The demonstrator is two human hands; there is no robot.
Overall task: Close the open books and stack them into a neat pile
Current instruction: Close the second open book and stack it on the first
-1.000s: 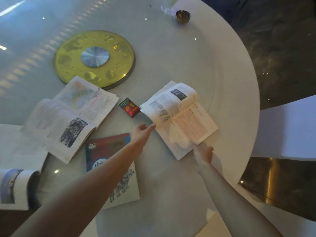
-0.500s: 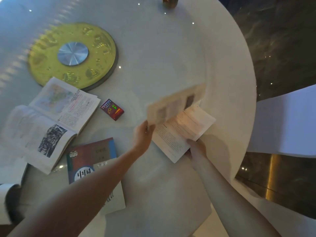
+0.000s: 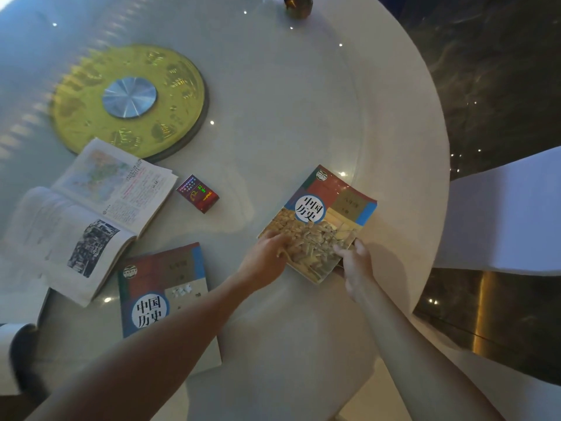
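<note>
A closed history book [image 3: 321, 214] with a red, blue and tan cover lies on the white round table [image 3: 288, 101], right of centre. My left hand [image 3: 267, 256] rests on its near left corner, and my right hand [image 3: 353, 264] grips its near right corner. A second closed book [image 3: 165, 287] of the same series lies to the near left, partly under my left forearm. An open book [image 3: 88, 214] with a map and a black-and-white photo lies further left.
A small red box [image 3: 198, 193] sits between the open book and the held book. A gold disc [image 3: 127, 98] with a silver hub lies at the table's centre. A small dark cup [image 3: 298, 4] stands at the far edge. White chair backs [image 3: 501, 214] flank the table.
The right-hand book was open with pages fanned; my left hand swung its left half over and it now lies closed, cover up. The camera view shifted slightly.
</note>
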